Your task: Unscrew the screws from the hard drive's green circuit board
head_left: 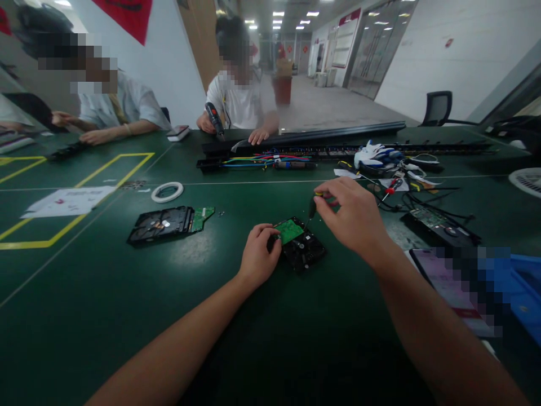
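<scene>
In front of me a hard drive (303, 251) lies on the green table, its green circuit board (289, 230) facing up. My left hand (262, 251) grips the drive's left edge, thumb and fingers closed on it. Above the drive's far right side, my right hand (349, 211) pinches a small screwdriver (312, 207) with a dark handle and a yellow end. The shaft points down at the board's edge; whether its tip touches a screw is too small to tell. Further left rests a second hard drive (160, 224), with a green board (203, 217) sticking out at its right end.
Beyond my hands are a white tape roll (167, 192), long black rails with coloured wires (270, 160), gloves (374, 155) and a red screwdriver (393, 187). Another drive (439, 224) and a blue bin (524, 293) stand right. Across the table a person holds a power screwdriver (214, 119); another sits left.
</scene>
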The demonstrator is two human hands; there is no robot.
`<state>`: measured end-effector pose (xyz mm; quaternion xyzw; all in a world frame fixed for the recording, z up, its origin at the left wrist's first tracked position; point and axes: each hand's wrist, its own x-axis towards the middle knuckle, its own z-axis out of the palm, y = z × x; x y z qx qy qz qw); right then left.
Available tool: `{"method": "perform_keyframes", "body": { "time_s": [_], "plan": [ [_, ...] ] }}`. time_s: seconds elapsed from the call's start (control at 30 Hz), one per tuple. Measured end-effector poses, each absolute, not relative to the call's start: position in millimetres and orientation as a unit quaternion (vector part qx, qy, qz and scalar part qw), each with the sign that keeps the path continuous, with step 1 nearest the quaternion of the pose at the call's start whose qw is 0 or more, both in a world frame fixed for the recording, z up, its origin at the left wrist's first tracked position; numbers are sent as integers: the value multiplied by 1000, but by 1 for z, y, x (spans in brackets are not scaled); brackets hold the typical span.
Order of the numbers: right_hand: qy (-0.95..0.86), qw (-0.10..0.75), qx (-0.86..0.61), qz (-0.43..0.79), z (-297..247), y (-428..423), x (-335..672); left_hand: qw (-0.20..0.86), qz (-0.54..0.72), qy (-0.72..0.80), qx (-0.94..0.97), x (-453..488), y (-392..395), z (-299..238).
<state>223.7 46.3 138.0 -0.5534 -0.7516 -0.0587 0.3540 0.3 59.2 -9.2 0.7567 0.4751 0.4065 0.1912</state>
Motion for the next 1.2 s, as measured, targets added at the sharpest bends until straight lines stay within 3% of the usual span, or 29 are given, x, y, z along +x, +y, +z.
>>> {"method": "perform_keyframes", "body": {
  "time_s": [0.27, 1.2],
  "plan": [
    [-737, 328, -583, -94, 136, 49, 226, 184, 402, 477, 760, 2, 60, -7],
    [-748, 377, -545, -30, 132, 48, 222, 164, 410, 477, 760, 2, 61, -12]
  ]
}}
